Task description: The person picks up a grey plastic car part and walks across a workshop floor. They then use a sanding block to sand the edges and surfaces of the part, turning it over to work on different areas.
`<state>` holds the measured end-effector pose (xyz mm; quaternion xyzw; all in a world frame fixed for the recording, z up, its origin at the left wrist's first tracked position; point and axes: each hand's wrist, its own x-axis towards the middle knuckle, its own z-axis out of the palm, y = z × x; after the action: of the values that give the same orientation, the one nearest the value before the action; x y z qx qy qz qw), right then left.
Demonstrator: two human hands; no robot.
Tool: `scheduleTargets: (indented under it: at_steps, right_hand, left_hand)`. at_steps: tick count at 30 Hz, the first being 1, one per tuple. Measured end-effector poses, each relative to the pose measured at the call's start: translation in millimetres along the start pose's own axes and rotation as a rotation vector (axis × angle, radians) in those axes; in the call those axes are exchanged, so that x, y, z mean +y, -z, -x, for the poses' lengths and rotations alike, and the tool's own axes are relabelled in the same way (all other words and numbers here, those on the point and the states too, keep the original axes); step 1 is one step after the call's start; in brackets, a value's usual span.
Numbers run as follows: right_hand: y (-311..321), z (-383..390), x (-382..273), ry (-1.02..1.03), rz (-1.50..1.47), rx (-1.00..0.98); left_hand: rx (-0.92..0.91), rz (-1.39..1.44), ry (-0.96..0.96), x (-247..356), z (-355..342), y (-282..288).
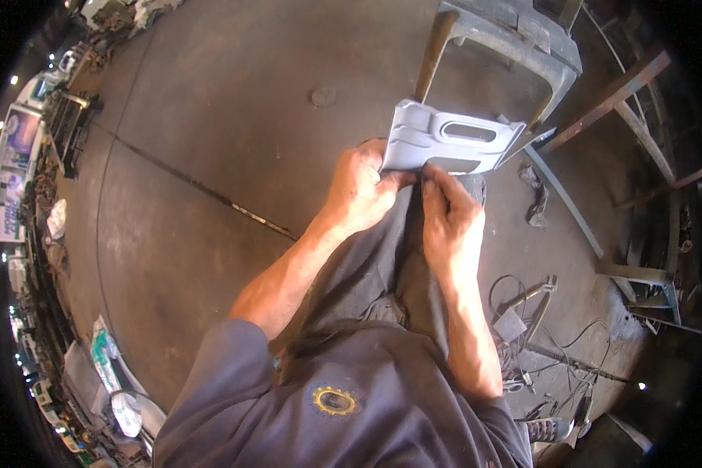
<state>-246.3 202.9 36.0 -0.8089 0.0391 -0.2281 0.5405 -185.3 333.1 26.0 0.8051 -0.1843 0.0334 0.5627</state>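
A light grey moulded panel [460,146] with a long oval slot is held up in front of my knees. Its left edge is gripped by my left hand [359,187], whose fingers go behind it while the thumb points along the lower edge. At the middle of that lower edge, beside a dark cut-out area, my right hand [452,214] pinches the rim with bent fingers. The fingertips of both hands are close together there. Whether the right fingers hold anything small besides the rim cannot be made out. Both forearms reach up over my dark trousers [366,273].
Just beyond the panel stands a worn grey plastic stool or chair [515,47]. Rusty metal frames [639,132] rise on the right. Cables [561,359] and a metal tool lie on the floor at lower right. Assorted parts [70,132] line the left side.
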Motion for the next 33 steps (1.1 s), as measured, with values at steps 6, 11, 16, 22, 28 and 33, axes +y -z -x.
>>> scheduleTargets:
  at_steps: [6, 11, 16, 22, 28, 33]
  right_hand:
    - [-2.2, -2.1, -0.5, -0.067, 0.060, -0.012]
    - [-2.3, -20.8, -3.2, -0.151, 0.130, -0.116]
    - [-0.8, -13.3, 0.2, -0.164, 0.133, -0.087]
    - [-5.1, -6.3, 6.1, -0.003, 0.048, 0.026]
    - [-4.4, -0.7, -3.3, -0.040, -0.024, 0.022]
    - [-11.4, 15.2, 7.1, 0.018, -0.041, 0.098]
  left_hand:
    - [-0.027, -0.082, 0.042, 3.6, 0.2, 2.6]
    - [-0.052, -0.028, -0.036, -5.0, -1.2, 2.5]
    - [-0.012, -0.045, -0.056, -3.4, -1.0, -0.8]
    - [-0.011, -0.031, -0.045, -0.3, 0.8, -3.1]
    - [-0.017, -0.069, -0.059, -6.2, 1.7, -3.6]
    - [-0.041, -0.021, -0.052, -4.7, -1.7, -2.0]
